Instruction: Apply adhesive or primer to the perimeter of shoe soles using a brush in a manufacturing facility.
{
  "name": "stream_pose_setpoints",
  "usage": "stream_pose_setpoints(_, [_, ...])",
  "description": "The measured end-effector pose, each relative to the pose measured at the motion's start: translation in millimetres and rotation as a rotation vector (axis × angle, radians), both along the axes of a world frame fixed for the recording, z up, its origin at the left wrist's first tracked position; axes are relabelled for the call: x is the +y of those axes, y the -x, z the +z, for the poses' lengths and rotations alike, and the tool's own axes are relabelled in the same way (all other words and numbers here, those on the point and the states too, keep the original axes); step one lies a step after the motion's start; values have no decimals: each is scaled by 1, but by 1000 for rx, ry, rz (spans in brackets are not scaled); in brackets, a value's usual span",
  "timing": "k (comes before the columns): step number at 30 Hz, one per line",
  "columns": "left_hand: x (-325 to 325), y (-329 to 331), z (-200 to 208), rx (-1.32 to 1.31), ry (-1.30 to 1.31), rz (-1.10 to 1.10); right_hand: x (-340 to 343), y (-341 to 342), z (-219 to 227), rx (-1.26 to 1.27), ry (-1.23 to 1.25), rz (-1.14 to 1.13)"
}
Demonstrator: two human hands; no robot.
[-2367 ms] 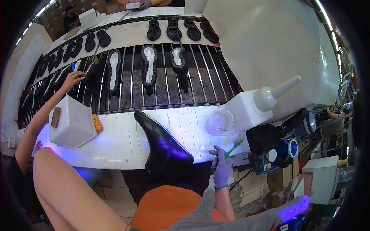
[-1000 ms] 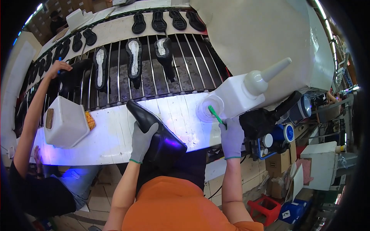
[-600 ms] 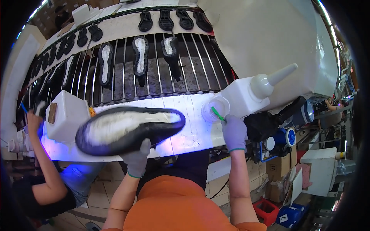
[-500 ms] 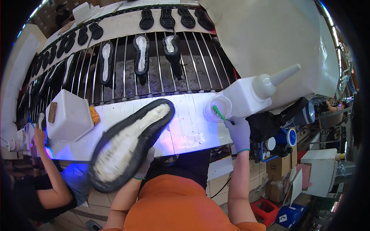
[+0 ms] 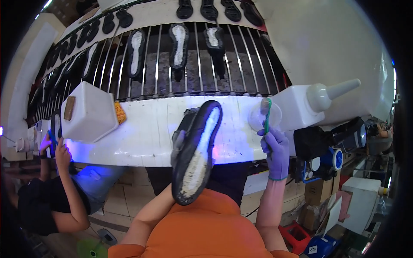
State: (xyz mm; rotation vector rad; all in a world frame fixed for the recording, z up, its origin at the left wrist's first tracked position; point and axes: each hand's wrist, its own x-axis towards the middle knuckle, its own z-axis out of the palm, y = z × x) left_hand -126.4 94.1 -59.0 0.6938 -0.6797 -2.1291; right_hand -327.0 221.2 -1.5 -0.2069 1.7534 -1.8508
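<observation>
My left hand [image 5: 177, 139], in a pale glove, is wrapped round a black shoe [image 5: 212, 148] held above the near edge of the white bench. The shoe's underside is turned up toward me, with a white middle area inside a dark rim. My right hand [image 5: 275, 150], gloved too, grips a green toothbrush [image 5: 267, 118] by its handle, its bristle head upright. The brush stands over a round translucent cup [image 5: 254, 117] on the bench. Just beyond the cup, a white squeeze bottle [image 5: 297, 103] with a long nozzle lies on its side.
A white box-shaped container [image 5: 86, 114] sits on the bench [image 5: 146, 148] at left, beside something orange [image 5: 120, 112]. Shoes rest soles up on a metal roller conveyor [image 5: 193, 79]; black soles [image 5: 209, 9] line the strip beyond. At far left a co-worker [image 5: 69, 202] works with a blue-handled tool.
The shoe has moved right and swung more upright. My right hand has raised the toothbrush out of the cup, bristles up. The whole view has shifted somewhat.
</observation>
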Motion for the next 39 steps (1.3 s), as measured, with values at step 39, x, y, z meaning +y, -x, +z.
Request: stream_pose_setpoints(39, [-16, 9, -63, -386, 1530, 432, -43, -1, -18, 541, -389, 333])
